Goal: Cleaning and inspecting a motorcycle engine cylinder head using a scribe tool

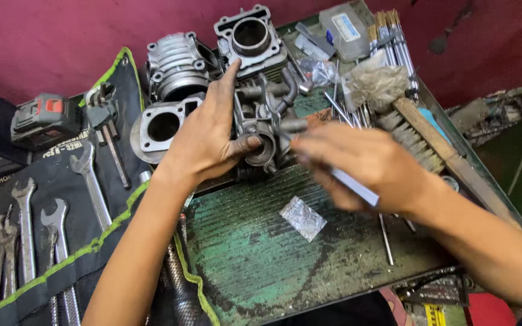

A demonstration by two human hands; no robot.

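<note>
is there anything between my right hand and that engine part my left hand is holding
Nothing visible. The right hand, blurred and gripping a pale flat tool, sits just right of the engine part with only a small open gap between them. The left hand grips the part from its other side.

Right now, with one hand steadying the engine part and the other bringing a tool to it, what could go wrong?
The right hand is blurred in motion, so its thin light tool might slip toward the left hand gripping the cylinder head. The foil packet lies loose on the green tray and a forearm could sweep it off. The thin rods near the right wrist could also be knocked.
</note>
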